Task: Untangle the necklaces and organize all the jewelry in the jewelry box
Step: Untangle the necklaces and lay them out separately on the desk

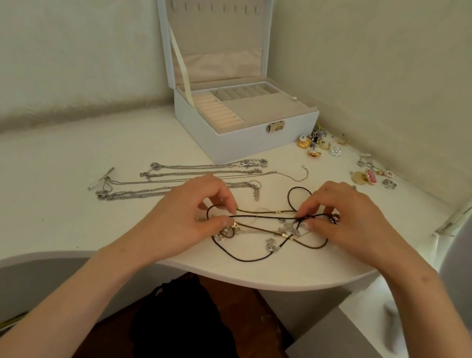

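A tangle of dark cord necklaces (256, 258) with small silver charms lies near the table's front edge. My left hand (189, 218) pinches the cord at the tangle's left end. My right hand (344, 222) pinches it at the right end, thumb and forefinger closed on the cord. Several silver chain necklaces (167, 177) lie stretched out to the left, behind my left hand. The white jewelry box (234, 138) stands open behind them, its lid upright, with ring rolls and empty compartments showing.
Rings, earrings and brooches (322, 145) lie scattered right of the box, with more pieces (373, 175) further right. The white table (43, 187) sits in a corner between two walls. Its curved front edge is just below my hands.
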Action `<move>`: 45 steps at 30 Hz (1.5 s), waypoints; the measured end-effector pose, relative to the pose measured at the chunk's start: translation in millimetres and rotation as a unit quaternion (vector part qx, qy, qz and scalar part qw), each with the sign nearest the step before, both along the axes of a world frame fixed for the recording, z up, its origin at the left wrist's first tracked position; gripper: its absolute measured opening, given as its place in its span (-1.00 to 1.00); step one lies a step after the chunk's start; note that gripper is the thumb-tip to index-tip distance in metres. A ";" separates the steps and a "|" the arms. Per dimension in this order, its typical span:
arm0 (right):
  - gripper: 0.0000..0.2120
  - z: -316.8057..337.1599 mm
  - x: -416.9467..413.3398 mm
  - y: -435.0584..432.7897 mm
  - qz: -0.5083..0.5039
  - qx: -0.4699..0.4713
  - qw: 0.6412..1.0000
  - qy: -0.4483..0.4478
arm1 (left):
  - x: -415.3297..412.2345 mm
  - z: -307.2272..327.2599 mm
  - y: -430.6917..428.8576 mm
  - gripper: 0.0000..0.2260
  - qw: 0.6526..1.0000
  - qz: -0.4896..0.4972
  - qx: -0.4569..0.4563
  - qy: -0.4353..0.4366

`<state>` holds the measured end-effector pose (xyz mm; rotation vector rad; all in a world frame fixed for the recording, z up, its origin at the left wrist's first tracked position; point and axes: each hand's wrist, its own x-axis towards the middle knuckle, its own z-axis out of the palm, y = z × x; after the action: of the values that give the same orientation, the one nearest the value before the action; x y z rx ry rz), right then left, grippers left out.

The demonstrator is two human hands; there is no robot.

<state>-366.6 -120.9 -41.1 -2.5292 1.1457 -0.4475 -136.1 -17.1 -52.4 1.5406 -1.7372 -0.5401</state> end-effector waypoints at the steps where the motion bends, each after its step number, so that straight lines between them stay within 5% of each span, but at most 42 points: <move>1: -0.85 0.6 -1.0 0.4 -0.003 -0.002 1.000 0.004 | 0.8 -2.3 1.8 -0.87 1.000 0.006 0.003 -0.019; 9: -0.88 7.1 -0.1 4.6 -0.031 -0.026 0.998 0.052 | 13.1 -7.5 14.0 -0.86 0.999 0.030 0.016 -0.032; 15: -0.87 5.7 29.0 36.7 0.069 0.010 0.993 -0.096 | 8.1 -3.9 14.4 -0.86 0.999 0.036 0.012 -0.011; 28: -0.77 -4.1 64.7 42.5 0.037 0.047 0.991 -0.121 | 2.0 5.9 8.8 -0.96 0.952 -0.018 0.043 0.301; 35: -0.88 2.0 56.7 40.9 0.045 0.172 0.954 -0.243 | 1.8 7.0 4.9 -0.96 0.963 0.011 0.021 0.267; 45: -0.93 13.0 47.6 41.9 0.069 0.276 0.889 -0.359 | -4.1 12.8 2.6 -0.84 0.919 -0.004 0.060 0.391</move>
<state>-319.1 -79.0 -28.2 -1.6954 0.6654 -0.7962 -140.2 -14.5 -39.6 1.1480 -1.0976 -1.1043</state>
